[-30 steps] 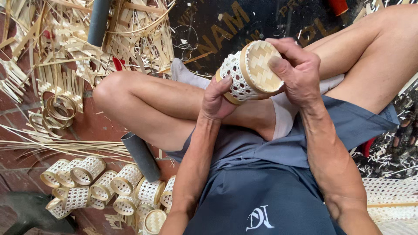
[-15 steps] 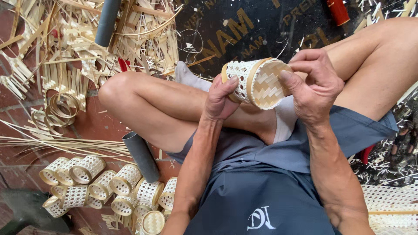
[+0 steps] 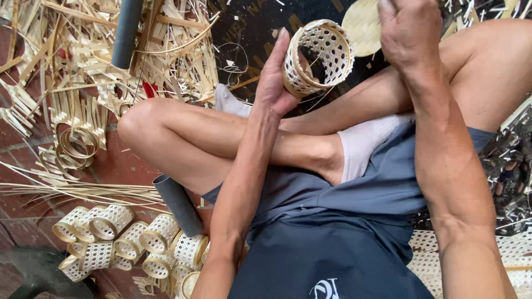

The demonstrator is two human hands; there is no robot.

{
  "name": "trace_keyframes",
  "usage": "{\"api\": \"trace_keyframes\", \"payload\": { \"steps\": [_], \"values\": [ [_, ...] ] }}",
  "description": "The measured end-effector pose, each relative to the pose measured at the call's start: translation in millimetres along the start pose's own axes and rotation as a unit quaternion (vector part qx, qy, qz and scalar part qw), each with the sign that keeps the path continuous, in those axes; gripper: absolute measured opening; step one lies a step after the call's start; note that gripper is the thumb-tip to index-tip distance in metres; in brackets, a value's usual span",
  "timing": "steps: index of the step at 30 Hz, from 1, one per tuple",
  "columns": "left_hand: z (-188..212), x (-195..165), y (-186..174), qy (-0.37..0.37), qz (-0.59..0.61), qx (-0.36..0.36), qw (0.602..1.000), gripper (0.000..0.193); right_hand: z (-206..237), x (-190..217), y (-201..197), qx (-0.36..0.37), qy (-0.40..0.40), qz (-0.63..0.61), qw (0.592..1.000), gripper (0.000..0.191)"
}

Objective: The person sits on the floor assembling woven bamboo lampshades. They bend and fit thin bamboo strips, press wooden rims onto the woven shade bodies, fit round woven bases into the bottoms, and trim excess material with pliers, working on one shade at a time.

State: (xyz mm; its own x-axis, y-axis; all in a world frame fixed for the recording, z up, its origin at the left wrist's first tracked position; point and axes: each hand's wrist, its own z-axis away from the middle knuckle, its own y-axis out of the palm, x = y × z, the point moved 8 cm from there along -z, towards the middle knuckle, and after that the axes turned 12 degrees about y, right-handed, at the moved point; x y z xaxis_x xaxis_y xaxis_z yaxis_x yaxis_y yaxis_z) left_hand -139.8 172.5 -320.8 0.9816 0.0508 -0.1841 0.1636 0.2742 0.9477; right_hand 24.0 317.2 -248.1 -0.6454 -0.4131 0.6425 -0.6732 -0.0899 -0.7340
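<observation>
The left hand (image 3: 275, 83) is cupping a small woven basket (image 3: 318, 58), fingers wrapped round its side, its open mouth tilting toward the camera above the crossed legs. The right hand (image 3: 409, 30) is pinching a round woven lid (image 3: 361, 25) just right of the basket, apart from its rim. More little baskets (image 3: 119, 238) are lying well below it, left of a grey tube (image 3: 178, 205). Bamboo strips (image 3: 83, 83) are littering the floor left of the basket.

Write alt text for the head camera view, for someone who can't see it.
A seated person's left hand holds an open-ended pale woven bamboo cylinder, while the right hand lifts a round woven bamboo disc beside it. More woven cylinders and bamboo strips lie on the floor.
</observation>
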Motion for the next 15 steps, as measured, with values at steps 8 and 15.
{"api": "trace_keyframes", "payload": {
  "steps": [8,15],
  "values": [
    [-15,-19,-44,0.071,-0.085,-0.145,0.983,0.034,-4,97,45,0.171,-0.223,-0.059,0.958,0.017],
    [-7,-13,-33,-0.039,-0.064,-0.104,0.992,0.030,-11,77,75,0.415,-0.046,-0.227,0.880,0.016]
  ]
}}
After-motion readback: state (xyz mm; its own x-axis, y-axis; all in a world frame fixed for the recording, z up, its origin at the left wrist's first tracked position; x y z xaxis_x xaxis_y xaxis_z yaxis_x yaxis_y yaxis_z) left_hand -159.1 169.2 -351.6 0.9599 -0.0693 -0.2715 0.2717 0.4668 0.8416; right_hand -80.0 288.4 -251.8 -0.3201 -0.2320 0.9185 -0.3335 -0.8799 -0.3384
